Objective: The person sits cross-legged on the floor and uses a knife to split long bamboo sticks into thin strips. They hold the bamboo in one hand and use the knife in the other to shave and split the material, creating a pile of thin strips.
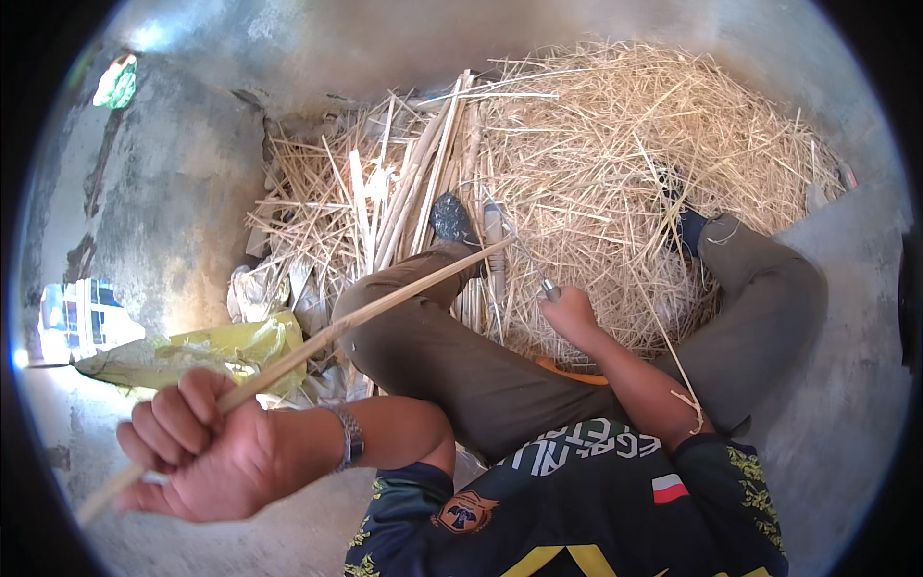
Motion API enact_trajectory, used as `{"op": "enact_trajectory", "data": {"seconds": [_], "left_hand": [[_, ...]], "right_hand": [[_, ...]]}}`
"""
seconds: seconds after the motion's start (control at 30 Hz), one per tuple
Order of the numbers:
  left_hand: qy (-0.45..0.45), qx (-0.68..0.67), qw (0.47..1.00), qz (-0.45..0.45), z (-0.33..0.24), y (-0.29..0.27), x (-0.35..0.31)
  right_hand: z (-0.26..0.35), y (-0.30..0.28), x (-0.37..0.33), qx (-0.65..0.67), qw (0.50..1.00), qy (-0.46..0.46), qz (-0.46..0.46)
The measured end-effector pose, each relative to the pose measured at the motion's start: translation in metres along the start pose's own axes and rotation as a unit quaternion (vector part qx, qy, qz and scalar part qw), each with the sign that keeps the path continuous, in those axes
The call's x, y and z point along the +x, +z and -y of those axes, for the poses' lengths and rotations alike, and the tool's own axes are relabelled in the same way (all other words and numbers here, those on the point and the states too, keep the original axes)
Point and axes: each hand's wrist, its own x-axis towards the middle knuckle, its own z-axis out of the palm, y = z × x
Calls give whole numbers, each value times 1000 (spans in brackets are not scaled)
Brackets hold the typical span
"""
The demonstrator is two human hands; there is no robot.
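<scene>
My left hand (216,444), with a metal-band watch on its wrist, is closed around a long pale wooden or bamboo stick (380,306). The stick slants from the lower left up to a point above my lap. My right hand (569,313) grips the handle of a thin-bladed knife (525,254), whose metal collar shows just past my fingers. Its narrow, slightly curved blade reaches up and left by the stick's far end; whether the two touch I cannot tell.
Straw-like shavings (615,135) heap up between and beyond my bent legs. Long split strips (423,178) lie left of the heap. A yellowish plastic sack (207,354) rests near the left wall (163,192). One thin curled shaving (663,332) hangs over my right forearm.
</scene>
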Motion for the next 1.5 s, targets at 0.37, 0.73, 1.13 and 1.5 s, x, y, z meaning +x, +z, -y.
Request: {"op": "enact_trajectory", "data": {"seconds": [0.37, 0.73, 1.13, 1.5], "left_hand": [[68, 41, 996, -39, 22, 16, -3], [151, 29, 986, -60, -6, 25, -21], [356, 151, 895, -222, 5, 35, -16], [138, -134, 976, -103, -46, -28, -26]], "right_hand": [[50, 8, -44, 89, 950, -297, -36], [62, 1, -37, 109, 960, -250, -64], [141, -112, -46, -66, 964, -257, 32], [168, -173, -132, -265, 858, -419, -135]]}}
